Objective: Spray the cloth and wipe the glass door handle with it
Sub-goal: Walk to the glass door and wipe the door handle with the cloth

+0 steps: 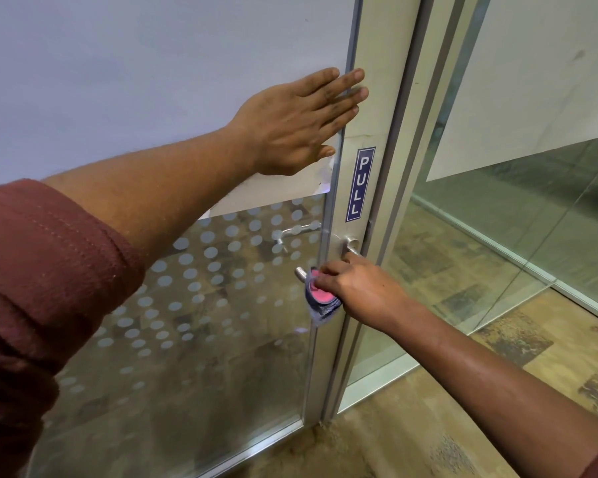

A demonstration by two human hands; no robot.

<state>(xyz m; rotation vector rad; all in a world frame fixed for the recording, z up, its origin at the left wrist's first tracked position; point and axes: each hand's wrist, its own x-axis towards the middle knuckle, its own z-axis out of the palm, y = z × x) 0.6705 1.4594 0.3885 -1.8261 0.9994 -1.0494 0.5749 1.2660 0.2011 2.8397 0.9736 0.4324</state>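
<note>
On the far left I see my rolled-up maroon sleeve (42, 270), the bare forearm running up and right from it. My left hand (297, 122) lies flat with straight, close-set fingers, the palm on the frosted upper part of the glass door (152, 81) and the fingertips reaching onto the pale metal door frame (380, 108). Below the frosted sheet the glass is clear with rows of grey dots (194, 270), and the patterned floor shows through it. I see no containers here.

Further right, a blue PULL sticker (360, 184) runs down the frame. Under it the silver door handle (350, 246) springs from the frame and runs left; its free end (301, 272) pokes out past my fingers. My right hand (359, 288) is curled around the handle and grips the cloth (320, 300) against it. The cloth is bunched, bluish-grey with a bright pink patch, and a loose fold hangs below my fingers, against the door's edge.

To the right stands a fixed glass panel (515, 219), with brown patterned floor (497, 391) beneath.
</note>
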